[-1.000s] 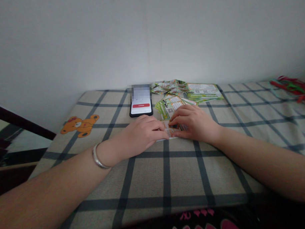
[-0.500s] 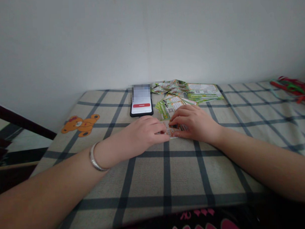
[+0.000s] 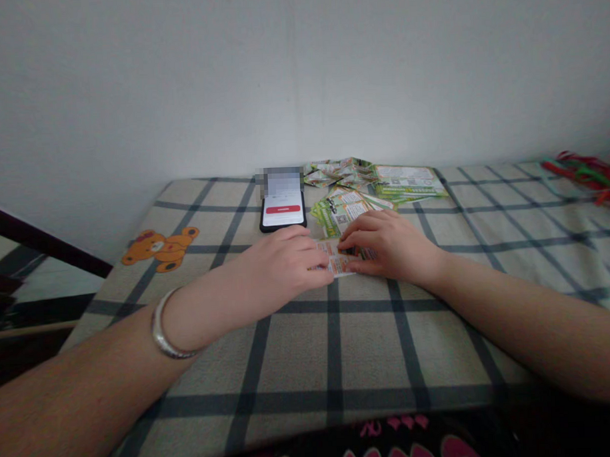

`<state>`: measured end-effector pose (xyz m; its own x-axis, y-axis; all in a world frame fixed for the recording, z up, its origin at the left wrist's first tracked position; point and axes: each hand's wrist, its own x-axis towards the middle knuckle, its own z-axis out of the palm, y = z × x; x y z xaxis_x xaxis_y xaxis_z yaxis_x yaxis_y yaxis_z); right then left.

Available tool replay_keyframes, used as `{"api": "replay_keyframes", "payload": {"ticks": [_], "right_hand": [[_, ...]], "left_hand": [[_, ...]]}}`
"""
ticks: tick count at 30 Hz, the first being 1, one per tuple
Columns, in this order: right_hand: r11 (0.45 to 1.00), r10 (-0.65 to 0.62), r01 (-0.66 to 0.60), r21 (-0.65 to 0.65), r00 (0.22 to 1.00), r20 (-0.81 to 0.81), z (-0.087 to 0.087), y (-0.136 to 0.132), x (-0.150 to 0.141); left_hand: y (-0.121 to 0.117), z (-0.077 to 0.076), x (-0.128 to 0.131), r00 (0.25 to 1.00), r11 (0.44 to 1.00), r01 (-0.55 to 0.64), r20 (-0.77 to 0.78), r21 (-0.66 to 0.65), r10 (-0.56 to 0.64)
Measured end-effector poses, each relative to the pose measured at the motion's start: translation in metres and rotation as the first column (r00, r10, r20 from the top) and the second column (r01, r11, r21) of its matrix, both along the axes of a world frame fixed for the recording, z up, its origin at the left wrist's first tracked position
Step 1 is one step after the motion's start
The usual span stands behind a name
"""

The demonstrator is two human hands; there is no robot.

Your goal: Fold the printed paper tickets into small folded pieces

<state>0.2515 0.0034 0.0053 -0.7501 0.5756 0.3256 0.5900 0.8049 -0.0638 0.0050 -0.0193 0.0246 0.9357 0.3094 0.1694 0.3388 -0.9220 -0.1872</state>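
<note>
A small printed leaflet [image 3: 339,260] with orange and white print lies on the checked cloth between my hands, its two ends covered by my fingers. My left hand [image 3: 293,259], with a silver bangle at the wrist, has its fingers together and bent down on the left end. On the right end rests my right hand [image 3: 385,246], fingers curled and thumb low on the paper. Just behind it, green-and-white leaflets [image 3: 342,210] lie fanned out, partly under the right fingers. How firmly each hand pinches the paper is hidden.
A phone [image 3: 283,212] with a lit screen lies behind my left hand. Folded leaflets [image 3: 339,172] and a flat stack of leaflets [image 3: 411,181] are by the wall. A bear-shaped sticker [image 3: 160,249] is at left, red and green cords [image 3: 591,178] at far right.
My left hand and its bangle have shifted a little to the left, so more of the leaflet's middle shows. My right hand stays in place.
</note>
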Motion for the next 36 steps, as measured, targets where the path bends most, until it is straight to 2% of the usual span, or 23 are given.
{"api": "replay_keyframes", "payload": {"ticks": [8,18,30,36], "right_hand": [[1.0,0.004,-0.004,-0.005,1.0,-0.004,-0.001,0.001,0.001],[1.0,0.009,-0.009,0.011,1.0,-0.017,-0.001,0.001,0.001],[1.0,0.012,-0.012,-0.004,1.0,-0.014,-0.002,0.002,0.001],[1.0,0.01,-0.01,-0.003,1.0,-0.018,-0.003,0.002,0.001]], "left_hand": [[-0.002,0.004,-0.009,0.998,0.997,-0.06,0.009,-0.047,0.061],[-0.01,0.013,-0.009,0.99,0.995,-0.096,-0.103,0.029,0.099],[-0.014,0.018,-0.009,0.976,0.981,-0.186,-0.126,-0.055,0.178],[-0.014,0.019,-0.012,0.979,0.984,-0.17,-0.119,-0.048,0.163]]}}
